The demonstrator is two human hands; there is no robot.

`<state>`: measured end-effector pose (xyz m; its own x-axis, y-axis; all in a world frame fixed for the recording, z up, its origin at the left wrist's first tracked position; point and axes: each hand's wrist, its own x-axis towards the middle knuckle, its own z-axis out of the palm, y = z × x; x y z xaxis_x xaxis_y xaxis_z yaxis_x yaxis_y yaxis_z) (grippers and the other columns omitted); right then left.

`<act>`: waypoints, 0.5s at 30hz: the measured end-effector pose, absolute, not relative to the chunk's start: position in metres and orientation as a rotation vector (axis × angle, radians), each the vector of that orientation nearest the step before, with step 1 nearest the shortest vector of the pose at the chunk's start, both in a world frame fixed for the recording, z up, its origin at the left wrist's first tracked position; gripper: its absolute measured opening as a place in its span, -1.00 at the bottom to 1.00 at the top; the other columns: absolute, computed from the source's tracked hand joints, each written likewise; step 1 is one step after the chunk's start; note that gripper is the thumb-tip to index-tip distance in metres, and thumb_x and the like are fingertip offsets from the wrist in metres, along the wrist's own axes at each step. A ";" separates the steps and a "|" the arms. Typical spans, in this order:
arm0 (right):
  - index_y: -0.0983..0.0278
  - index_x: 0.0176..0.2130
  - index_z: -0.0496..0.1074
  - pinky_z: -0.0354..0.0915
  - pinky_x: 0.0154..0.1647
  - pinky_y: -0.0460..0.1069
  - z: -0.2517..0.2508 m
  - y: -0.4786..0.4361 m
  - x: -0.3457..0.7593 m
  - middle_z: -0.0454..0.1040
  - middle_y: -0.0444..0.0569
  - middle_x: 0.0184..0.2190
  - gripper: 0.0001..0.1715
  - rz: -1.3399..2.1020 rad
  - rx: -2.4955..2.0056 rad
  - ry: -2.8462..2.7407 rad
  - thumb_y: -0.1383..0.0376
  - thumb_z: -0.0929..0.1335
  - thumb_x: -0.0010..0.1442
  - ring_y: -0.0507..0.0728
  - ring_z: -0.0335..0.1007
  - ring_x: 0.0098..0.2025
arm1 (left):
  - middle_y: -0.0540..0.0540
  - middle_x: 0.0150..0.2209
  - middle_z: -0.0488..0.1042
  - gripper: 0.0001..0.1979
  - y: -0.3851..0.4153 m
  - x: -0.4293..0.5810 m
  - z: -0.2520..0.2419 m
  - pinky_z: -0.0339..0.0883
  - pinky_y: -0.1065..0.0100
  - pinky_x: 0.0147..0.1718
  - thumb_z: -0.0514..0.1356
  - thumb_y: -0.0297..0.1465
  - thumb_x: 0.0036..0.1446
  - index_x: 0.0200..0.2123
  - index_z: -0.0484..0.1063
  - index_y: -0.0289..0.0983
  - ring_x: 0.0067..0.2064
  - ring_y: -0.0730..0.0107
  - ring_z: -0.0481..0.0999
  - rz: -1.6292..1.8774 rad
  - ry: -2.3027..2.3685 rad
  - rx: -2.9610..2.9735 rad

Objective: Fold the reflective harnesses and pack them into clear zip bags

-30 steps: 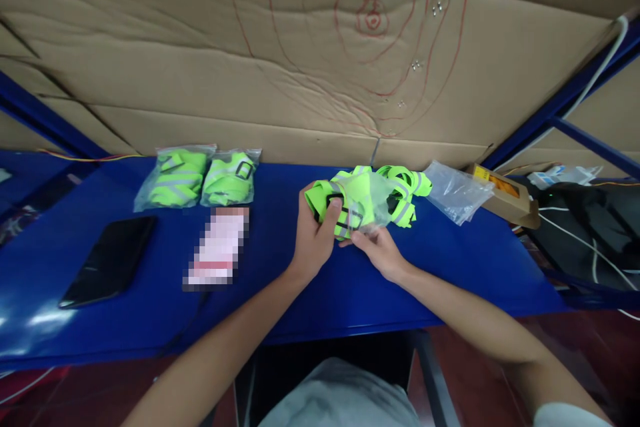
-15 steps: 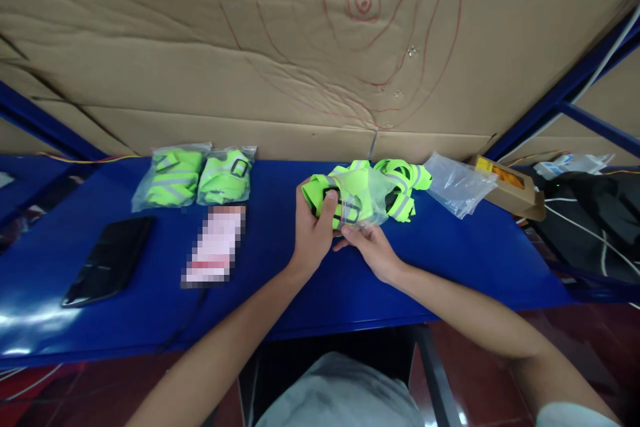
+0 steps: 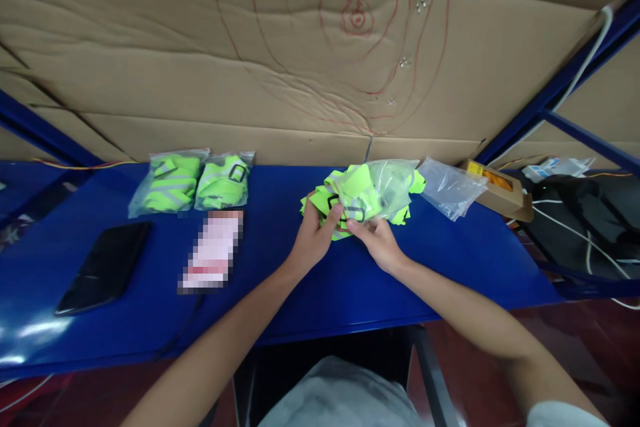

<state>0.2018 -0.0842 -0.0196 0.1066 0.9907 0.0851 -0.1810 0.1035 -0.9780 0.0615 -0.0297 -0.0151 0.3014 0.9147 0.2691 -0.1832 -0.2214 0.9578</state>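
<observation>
Between my hands is a bundled neon yellow-green reflective strap (image 3: 360,188) with grey stripes and a black buckle. Its right part sits inside a clear plastic bag (image 3: 393,177), while folds stick out on the left. My left hand (image 3: 315,232) is closed on the strap's left end, thumb on top near the buckle. At the bag's lower edge, my right hand (image 3: 381,241) pinches the bag with its thumb on top; its other fingers are partly hidden underneath. More loose reflective strap (image 3: 400,217) lies behind the bag, mostly covered by it.
Two bagged reflective straps (image 3: 173,180) lie at the back left of the blue table (image 3: 280,307). Nearer are a black flat case (image 3: 105,267) and a blurred-out pink item (image 3: 213,250). Empty clear bags (image 3: 453,187) and an open cardboard box (image 3: 500,190) are at right.
The bag now extends further right over the loose strap. More strap folds show around my left hand. My right hand has closed in more firmly at the bag's lower edge.
</observation>
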 end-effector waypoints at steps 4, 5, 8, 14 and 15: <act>0.20 -0.07 0.59 0.48 0.07 0.18 -0.022 -0.081 0.214 0.65 0.02 -0.19 -0.38 1.035 -1.164 -1.147 -0.15 0.53 0.05 0.33 0.53 0.06 | -0.11 -0.10 0.55 -0.49 -0.020 0.054 -0.014 0.44 0.30 -0.08 0.41 -0.10 0.11 0.00 0.41 -0.26 -0.09 0.28 0.55 1.118 0.676 1.341; 0.20 -0.09 0.59 0.48 0.08 0.18 -0.022 -0.081 0.216 0.65 0.01 -0.20 -0.39 1.024 -1.177 -1.154 -0.15 0.54 0.03 0.32 0.54 0.04 | -0.10 -0.12 0.56 -0.49 -0.018 0.053 -0.014 0.44 0.30 -0.09 0.44 -0.13 0.07 -0.01 0.44 -0.26 -0.11 0.29 0.56 1.109 0.679 1.316; 0.20 -0.13 0.56 0.47 0.06 0.18 -0.021 -0.078 0.221 0.64 -0.01 -0.20 -0.39 1.012 -1.173 -1.142 -0.12 0.58 -0.03 0.29 0.55 -0.01 | -0.10 -0.09 0.59 -0.41 -0.016 0.050 -0.012 0.46 0.28 -0.07 0.51 -0.21 -0.03 0.04 0.47 -0.26 -0.10 0.28 0.57 1.081 0.680 1.230; 0.24 -0.24 0.56 0.48 -0.05 0.12 -0.020 -0.072 0.229 0.62 -0.07 -0.32 -0.44 1.042 -1.110 -1.192 -0.06 0.61 -0.10 0.22 0.56 -0.15 | -0.14 -0.08 0.60 -0.40 -0.017 0.049 -0.006 0.48 0.23 -0.06 0.52 -0.22 -0.03 0.04 0.47 -0.27 -0.09 0.22 0.61 0.935 0.622 1.135; 0.25 -0.27 0.56 0.48 -0.07 0.11 -0.021 -0.070 0.231 0.60 -0.08 -0.36 -0.46 1.047 -1.116 -1.211 -0.06 0.61 -0.09 0.22 0.55 -0.17 | -0.15 -0.06 0.60 -0.42 -0.017 0.049 -0.005 0.49 0.22 -0.06 0.50 -0.20 0.00 0.05 0.47 -0.26 -0.09 0.22 0.61 0.909 0.611 1.137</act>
